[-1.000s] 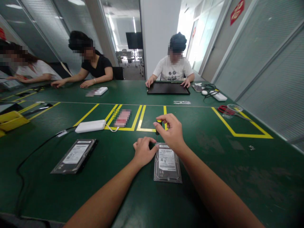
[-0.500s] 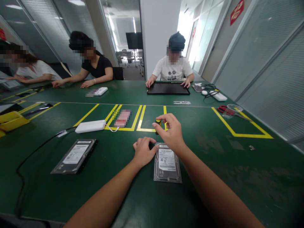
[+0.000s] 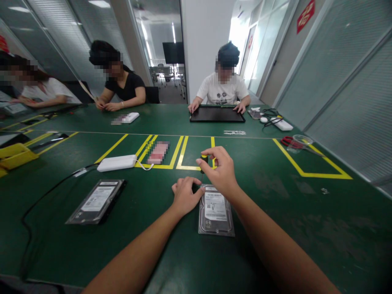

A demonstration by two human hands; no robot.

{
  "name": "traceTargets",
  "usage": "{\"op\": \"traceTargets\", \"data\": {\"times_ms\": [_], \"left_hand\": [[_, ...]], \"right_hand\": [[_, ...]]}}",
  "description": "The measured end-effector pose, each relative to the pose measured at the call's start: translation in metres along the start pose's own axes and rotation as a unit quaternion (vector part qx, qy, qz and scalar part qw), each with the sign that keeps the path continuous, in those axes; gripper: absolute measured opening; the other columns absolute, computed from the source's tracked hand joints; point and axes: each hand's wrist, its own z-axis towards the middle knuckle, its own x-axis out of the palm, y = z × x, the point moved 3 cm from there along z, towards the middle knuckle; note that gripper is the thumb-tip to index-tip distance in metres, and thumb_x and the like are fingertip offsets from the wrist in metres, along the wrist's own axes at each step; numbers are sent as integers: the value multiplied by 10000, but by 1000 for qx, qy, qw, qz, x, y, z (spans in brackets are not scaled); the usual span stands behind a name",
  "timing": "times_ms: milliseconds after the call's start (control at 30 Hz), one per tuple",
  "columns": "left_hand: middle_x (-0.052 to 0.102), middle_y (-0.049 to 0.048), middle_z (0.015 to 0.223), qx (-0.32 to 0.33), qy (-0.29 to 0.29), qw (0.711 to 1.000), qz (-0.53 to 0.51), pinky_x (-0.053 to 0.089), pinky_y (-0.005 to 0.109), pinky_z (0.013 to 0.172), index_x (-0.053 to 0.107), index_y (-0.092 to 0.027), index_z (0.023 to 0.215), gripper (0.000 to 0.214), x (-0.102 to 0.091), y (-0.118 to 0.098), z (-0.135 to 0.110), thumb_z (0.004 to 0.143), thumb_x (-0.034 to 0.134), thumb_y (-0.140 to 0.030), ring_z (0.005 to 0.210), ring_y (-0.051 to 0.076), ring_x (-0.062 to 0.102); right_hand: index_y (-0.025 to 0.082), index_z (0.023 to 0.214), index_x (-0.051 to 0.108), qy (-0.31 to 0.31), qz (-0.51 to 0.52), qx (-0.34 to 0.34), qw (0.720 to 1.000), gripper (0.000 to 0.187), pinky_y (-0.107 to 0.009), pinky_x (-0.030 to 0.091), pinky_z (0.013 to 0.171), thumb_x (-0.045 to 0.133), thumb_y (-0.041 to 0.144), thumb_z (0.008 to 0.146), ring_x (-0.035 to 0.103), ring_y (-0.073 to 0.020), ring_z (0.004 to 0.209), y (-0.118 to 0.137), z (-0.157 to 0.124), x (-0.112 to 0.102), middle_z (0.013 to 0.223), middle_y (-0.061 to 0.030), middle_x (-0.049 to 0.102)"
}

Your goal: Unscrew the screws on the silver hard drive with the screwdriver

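A hard drive (image 3: pixel 216 212) with a white label lies on the green table in front of me. Over its far left corner stands a small black and yellow screwdriver (image 3: pixel 203 164), nearly upright, its thin shaft reaching down to that corner. My right hand (image 3: pixel 222 169) pinches the screwdriver's handle between thumb and fingers. At the drive's left edge, my left hand (image 3: pixel 186 197) is curled, with its thumb and index finger gripping the far left corner near the shaft. The exact contact of the screwdriver's tip is too small to tell.
Left lies a second hard drive (image 3: pixel 98 202), near a white power strip (image 3: pixel 117 163) with a black cable. Small metal bits (image 3: pixel 324 190) and red-handled scissors (image 3: pixel 288 141) are at right. Across the table, a person holds a black panel (image 3: pixel 217 114); two others sit left.
My hands, the screwdriver and the hard drive show almost no movement. The co-worker in black has drawn an outstretched arm back, bringing both hands together.
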Motion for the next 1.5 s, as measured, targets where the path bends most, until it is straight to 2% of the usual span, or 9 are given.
{"op": "traceTargets", "data": {"times_ms": [100, 300, 467, 700, 900, 1167, 1367, 1500], "left_hand": [[681, -9, 1054, -1, -2, 1000, -2, 324, 437, 938, 640, -279, 967, 179, 0, 1, 0, 837, 657, -401, 1074, 260, 526], [684, 0, 1073, -2, 4, 1000, 3, 323, 440, 946, 643, -279, 977, 185, -2, -1, 0, 840, 653, -402, 1088, 264, 525], [684, -2, 1070, -5, 6, 1000, 5, 331, 436, 941, 640, -274, 968, 174, -3, -3, -1, 839, 656, -390, 1082, 264, 530], [687, -1, 1071, -7, 5, 1000, 7, 324, 433, 955, 647, -272, 978, 182, -1, -2, 0, 840, 664, -390, 1097, 262, 529], [685, -2, 1072, -6, 6, 1000, 8, 328, 436, 941, 646, -273, 979, 186, -1, -2, 0, 842, 661, -399, 1085, 264, 531], [686, 5, 1077, -3, 5, 1000, 9, 327, 430, 945, 644, -272, 979, 190, -2, -2, 0, 841, 657, -402, 1087, 260, 531], [685, -1, 1074, -5, 4, 1000, 6, 326, 432, 949, 641, -275, 977, 185, -2, -2, -1, 838, 662, -396, 1087, 263, 531], [686, 4, 1073, -9, 7, 1000, 6, 324, 432, 961, 637, -270, 976, 177, -3, -2, -1, 844, 653, -387, 1105, 267, 527]], "right_hand": [[216, 905, 677, -3, 0, 2, 1000, 109, -306, 439, 699, 716, 252, 809, 566, -164, 788, -1, 0, 0, 885, -14, 657], [222, 952, 686, 0, -17, 2, 1000, 142, -314, 438, 708, 615, 188, 834, 567, -161, 759, 0, 0, -1, 854, -8, 672], [216, 923, 675, 4, 1, 0, 1000, 115, -316, 443, 707, 685, 253, 814, 566, -169, 791, 0, 1, 0, 898, -20, 662], [227, 957, 683, 11, -12, 17, 1000, 182, -325, 441, 699, 565, 181, 827, 562, -166, 747, -1, 0, -1, 849, -15, 660], [212, 907, 671, -1, 10, -1, 1000, 104, -312, 442, 696, 678, 245, 808, 560, -166, 785, 0, 1, 0, 890, -24, 647], [221, 930, 676, -1, -8, 9, 1000, 140, -327, 445, 711, 609, 198, 810, 569, -171, 763, -1, 0, -1, 851, -15, 664], [226, 924, 694, 4, 8, 9, 1000, 125, -322, 451, 713, 704, 272, 809, 571, -177, 811, 0, 0, 0, 901, -26, 646], [236, 948, 698, 15, -1, 4, 1000, 120, -325, 446, 720, 686, 251, 829, 579, -178, 804, 0, 1, 2, 877, -15, 672]]}}
